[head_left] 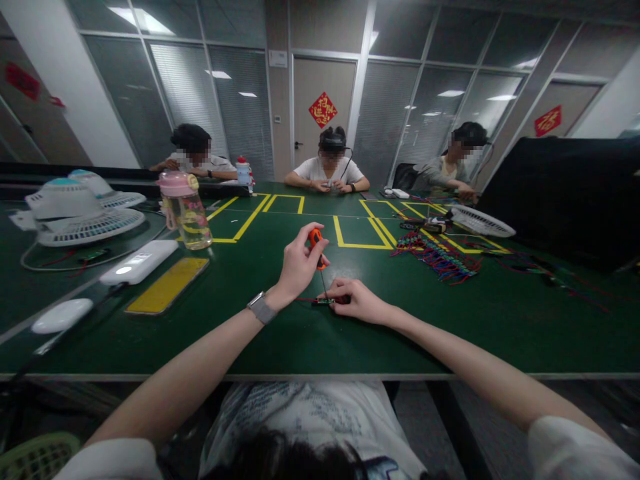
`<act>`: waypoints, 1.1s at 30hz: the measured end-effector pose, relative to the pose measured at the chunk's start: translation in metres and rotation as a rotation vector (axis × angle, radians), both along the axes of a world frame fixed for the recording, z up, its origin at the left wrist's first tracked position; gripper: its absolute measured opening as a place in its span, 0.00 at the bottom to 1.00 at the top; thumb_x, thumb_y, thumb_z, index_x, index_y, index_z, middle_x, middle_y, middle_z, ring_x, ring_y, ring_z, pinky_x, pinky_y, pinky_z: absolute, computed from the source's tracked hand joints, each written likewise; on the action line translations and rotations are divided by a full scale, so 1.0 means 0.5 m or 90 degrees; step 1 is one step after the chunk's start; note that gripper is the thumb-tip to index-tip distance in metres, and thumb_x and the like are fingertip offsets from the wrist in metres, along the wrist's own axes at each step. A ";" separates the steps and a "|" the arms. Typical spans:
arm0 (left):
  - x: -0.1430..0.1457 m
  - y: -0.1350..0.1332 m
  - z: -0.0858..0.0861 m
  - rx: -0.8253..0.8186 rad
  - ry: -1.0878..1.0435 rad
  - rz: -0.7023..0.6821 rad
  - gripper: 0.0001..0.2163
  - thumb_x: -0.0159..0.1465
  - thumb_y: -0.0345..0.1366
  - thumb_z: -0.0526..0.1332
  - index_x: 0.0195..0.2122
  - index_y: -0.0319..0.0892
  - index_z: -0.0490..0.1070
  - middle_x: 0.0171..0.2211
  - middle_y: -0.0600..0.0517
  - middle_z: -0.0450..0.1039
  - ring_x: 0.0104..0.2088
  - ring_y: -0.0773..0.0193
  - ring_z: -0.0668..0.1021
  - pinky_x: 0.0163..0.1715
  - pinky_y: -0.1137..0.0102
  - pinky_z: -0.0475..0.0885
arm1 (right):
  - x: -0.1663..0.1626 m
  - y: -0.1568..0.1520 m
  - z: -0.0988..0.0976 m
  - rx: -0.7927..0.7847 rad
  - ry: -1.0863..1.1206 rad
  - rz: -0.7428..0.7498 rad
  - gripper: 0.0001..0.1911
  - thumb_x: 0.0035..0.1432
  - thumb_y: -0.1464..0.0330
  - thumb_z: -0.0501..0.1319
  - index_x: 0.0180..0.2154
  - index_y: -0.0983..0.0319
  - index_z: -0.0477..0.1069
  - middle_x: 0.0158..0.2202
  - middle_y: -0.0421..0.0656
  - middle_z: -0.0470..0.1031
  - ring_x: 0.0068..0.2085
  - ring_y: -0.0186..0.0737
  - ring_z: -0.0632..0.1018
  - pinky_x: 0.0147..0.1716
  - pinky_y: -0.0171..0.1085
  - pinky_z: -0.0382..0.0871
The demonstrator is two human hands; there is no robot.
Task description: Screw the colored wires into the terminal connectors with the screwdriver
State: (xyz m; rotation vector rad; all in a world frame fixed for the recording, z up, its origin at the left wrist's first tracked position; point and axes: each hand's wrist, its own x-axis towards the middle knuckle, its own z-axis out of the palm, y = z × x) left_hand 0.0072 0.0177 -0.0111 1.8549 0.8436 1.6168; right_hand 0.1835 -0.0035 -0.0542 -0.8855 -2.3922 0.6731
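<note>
My left hand (299,262) is closed around the orange and black handle of a screwdriver (315,241), held nearly upright. Its thin shaft points down at a small green circuit board (325,301) on the table. My right hand (361,301) pinches the board's right end with thumb and fingers, keeping it against the tabletop. A red wire (304,300) runs out from the board's left side. Whether the screwdriver tip sits in a screw is too small to tell.
On the green table (280,347) lie a yellow phone (167,287), a white power strip (140,261), a pink-lidded bottle (186,213) and white fans (85,208) to the left. Wired boards (440,257) are bundled at right, near a black screen (570,200). Several people sit opposite.
</note>
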 end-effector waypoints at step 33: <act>0.001 -0.003 0.005 0.029 -0.030 -0.010 0.12 0.65 0.39 0.59 0.49 0.46 0.64 0.33 0.57 0.68 0.22 0.73 0.79 0.21 0.80 0.72 | 0.000 -0.003 0.001 -0.010 0.007 0.003 0.18 0.54 0.75 0.60 0.47 0.64 0.78 0.32 0.41 0.68 0.31 0.32 0.69 0.32 0.31 0.64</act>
